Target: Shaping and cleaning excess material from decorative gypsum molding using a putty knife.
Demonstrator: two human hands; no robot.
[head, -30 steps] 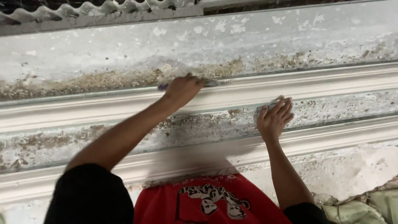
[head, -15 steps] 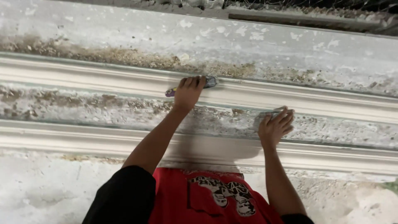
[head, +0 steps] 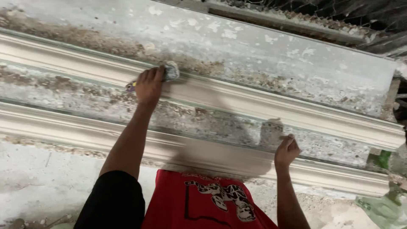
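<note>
Stained plaster table point(head: 296, 55), white mouldings point(head: 254, 101)

Single head cam, no second view to overlap. Looks steeply down over the wearer's red shirt point(head: 203, 203) onto the long white moulding point(head: 237, 95), which runs diagonally across frame. Close range, arm's length. Both hands fall inside frame, near the moulding.

A small scraping tool point(head: 169, 71) is gripped by the left hand point(head: 148, 87) against white plaster moulding point(head: 237, 99) (long, ridged); the right hand point(head: 287, 151) is rested lower.
</note>
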